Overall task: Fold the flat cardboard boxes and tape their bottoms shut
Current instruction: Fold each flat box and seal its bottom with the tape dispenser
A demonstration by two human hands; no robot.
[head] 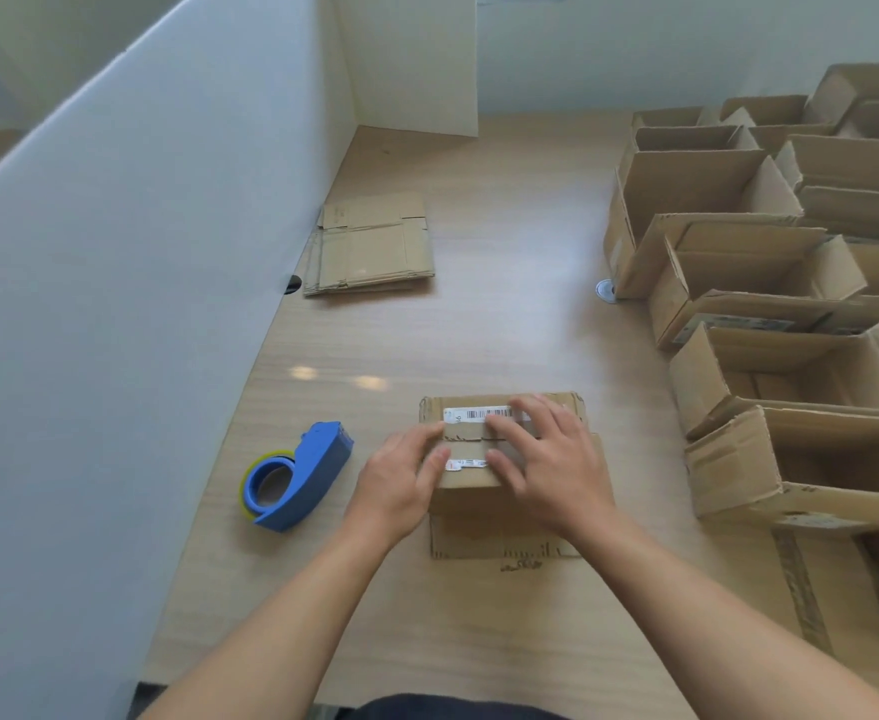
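Both bare forearms reach forward from the lower edge of the view and draw toward each other, the left forearm (pixel 281 615) slanting up to the right and the right forearm (pixel 712 610) slanting up to the left. The left hand (pixel 401 483) lies palm down with its fingers straight and close together, pointing toward the other hand. The right hand (pixel 549 459) is also palm down, fingers straight and spread apart, its fingertips just beside those of the left
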